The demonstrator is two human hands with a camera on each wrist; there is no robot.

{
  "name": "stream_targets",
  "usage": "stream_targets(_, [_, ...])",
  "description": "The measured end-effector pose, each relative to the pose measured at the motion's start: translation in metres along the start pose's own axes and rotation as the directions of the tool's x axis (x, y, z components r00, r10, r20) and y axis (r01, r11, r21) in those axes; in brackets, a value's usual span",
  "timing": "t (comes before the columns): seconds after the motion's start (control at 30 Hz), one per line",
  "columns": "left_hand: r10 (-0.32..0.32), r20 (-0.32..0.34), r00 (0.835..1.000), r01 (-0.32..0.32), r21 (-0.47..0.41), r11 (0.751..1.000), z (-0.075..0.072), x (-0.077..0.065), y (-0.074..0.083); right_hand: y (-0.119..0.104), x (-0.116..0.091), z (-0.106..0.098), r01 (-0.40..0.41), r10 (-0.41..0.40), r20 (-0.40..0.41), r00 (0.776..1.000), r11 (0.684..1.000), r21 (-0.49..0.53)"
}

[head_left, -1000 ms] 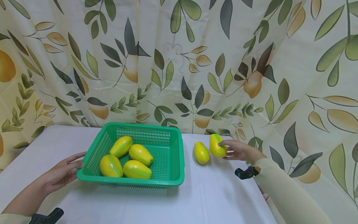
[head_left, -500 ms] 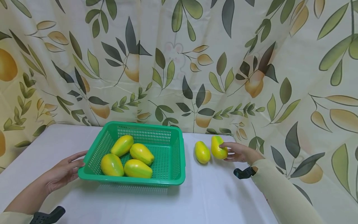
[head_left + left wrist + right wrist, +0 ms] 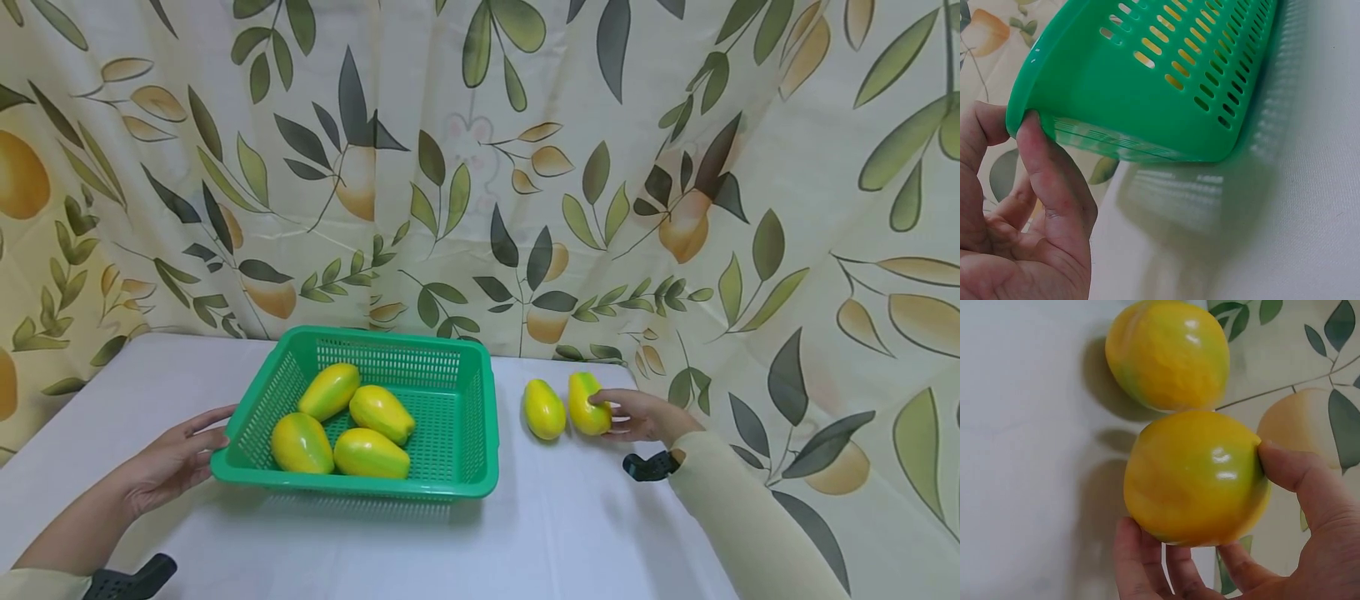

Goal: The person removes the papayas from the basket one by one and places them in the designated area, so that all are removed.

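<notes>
At the right of the table, my right hand (image 3: 637, 414) holds a yellow-green papaya (image 3: 588, 405), thumb on one side and fingers on the other. A second papaya (image 3: 544, 410) lies just left of it; the right wrist view shows the held papaya (image 3: 1197, 478) right beside that other papaya (image 3: 1169, 356). Several papayas (image 3: 371, 454) sit in the left part of a green plastic basket (image 3: 480, 433). My left hand (image 3: 176, 458) is at the basket's left side. In the left wrist view, its thumb and a finger pinch the basket's rim (image 3: 1022, 94).
A white cloth (image 3: 360, 550) covers the table. Behind it hangs a curtain (image 3: 465, 183) printed with leaves and fruit, which runs along the table's back and right edges. Dark straps with a camera mount (image 3: 651, 467) are on the wrists.
My right hand has lowered the papaya a little toward the table, beside the other one. The left hand stays at the basket, and the whole head view has shifted slightly.
</notes>
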State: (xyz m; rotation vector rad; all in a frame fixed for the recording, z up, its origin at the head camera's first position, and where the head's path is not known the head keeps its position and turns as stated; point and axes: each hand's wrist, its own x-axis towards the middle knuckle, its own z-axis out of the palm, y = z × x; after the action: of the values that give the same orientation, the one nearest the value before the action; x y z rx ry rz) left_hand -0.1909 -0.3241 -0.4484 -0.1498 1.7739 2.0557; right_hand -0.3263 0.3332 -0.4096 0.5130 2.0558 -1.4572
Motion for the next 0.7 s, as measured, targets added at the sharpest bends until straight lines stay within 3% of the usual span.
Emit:
stream_targets(0.33, [0.010,0.024,1.000,-0.010,-0.012,1.000,0.000,-0.001,0.001,0.008,0.013,0.004,-0.032,0.033,-0.018,0.999,0.999,0.018])
stream_targets(0.7, [0.015,0.046,0.999,-0.013,-0.037,0.999,0.001,-0.002,0.003,0.010,0.012,0.003,-0.053,0.053,-0.005,0.999,0.998,0.019])
